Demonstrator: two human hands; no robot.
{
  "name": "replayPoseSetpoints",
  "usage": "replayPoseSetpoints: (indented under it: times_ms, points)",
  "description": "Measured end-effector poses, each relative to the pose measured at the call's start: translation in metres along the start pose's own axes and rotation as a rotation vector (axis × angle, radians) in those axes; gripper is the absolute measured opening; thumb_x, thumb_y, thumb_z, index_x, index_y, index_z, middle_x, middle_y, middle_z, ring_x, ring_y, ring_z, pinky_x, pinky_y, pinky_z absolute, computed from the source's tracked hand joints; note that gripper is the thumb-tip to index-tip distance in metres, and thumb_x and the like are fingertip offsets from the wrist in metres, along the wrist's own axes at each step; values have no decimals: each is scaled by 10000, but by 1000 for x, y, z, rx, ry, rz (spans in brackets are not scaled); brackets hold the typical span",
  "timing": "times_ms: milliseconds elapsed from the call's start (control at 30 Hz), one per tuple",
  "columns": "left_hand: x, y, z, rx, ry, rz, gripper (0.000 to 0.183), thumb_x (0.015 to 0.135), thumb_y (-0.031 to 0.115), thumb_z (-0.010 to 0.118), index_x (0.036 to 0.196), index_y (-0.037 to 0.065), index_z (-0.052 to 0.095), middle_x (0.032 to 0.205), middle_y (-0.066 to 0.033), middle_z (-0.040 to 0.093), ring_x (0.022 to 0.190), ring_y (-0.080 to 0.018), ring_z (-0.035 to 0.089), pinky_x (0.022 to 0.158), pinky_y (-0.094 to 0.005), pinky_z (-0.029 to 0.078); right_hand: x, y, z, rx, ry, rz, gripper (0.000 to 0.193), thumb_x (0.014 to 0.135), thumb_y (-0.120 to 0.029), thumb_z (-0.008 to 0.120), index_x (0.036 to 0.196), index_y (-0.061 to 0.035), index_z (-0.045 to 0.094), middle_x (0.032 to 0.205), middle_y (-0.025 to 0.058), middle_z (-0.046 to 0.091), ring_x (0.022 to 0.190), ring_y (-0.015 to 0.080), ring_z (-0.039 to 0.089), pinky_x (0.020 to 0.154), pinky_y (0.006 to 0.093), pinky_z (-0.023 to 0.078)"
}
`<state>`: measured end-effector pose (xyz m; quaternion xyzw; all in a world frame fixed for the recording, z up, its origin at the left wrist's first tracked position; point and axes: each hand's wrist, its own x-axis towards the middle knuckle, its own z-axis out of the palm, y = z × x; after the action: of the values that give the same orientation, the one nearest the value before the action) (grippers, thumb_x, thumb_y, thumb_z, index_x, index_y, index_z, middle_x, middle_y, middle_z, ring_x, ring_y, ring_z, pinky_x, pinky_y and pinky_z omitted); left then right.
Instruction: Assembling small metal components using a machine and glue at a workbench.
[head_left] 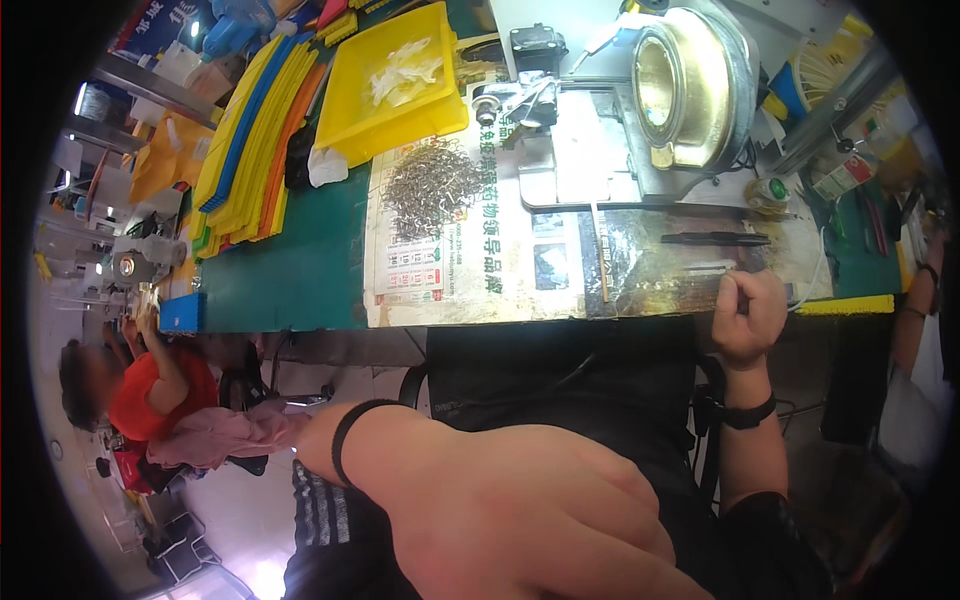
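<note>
Close to the camera, my left hand (530,510) fills the lower middle, back upward, with a black band at the wrist; its fingertips run out of view. My right hand (752,318) is closed at the table's front edge, a dark watch on its wrist; whatever its fingers may hold is hidden. Just beyond it lie dark tweezers (715,239) on a worn, stained sheet. Left of these, a thin wooden stick (600,253) points toward the front edge. A pile of small metal parts (430,190) rests on newspaper (400,285) at the table's middle.
A machine with a large brass-coloured ring (690,90) stands at the back. A yellow tray (345,135) holds clear pieces, beside stacked yellow, blue and orange strips (250,150). A small jar (768,193) sits right. A person in red (160,390) is at left; another person's arm (915,310) shows far right.
</note>
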<state>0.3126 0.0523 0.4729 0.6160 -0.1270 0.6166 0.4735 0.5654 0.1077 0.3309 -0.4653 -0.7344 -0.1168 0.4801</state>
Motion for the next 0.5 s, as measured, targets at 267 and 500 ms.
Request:
replayPoseSetpoints:
  times_ms: [267, 500]
  points:
    - [34, 31, -35, -31, -423, -416, 292, 1025, 55, 449, 756, 94, 558, 1014, -216, 686, 883, -381, 699, 766, -428, 561, 2, 1, 0, 2, 37, -27, 94, 799, 13, 679, 853, -42, 625, 648, 75, 514, 560, 275, 487, 552, 386, 361]
    - [16, 25, -28, 54, -362, -201, 305, 1010, 178, 536, 1082, -98, 645, 1090, -245, 667, 860, -358, 666, 725, -422, 538, 4, 0, -1, -7, 38, -52, 111, 790, 17, 681, 838, -51, 608, 630, 69, 482, 542, 271, 470, 531, 385, 347]
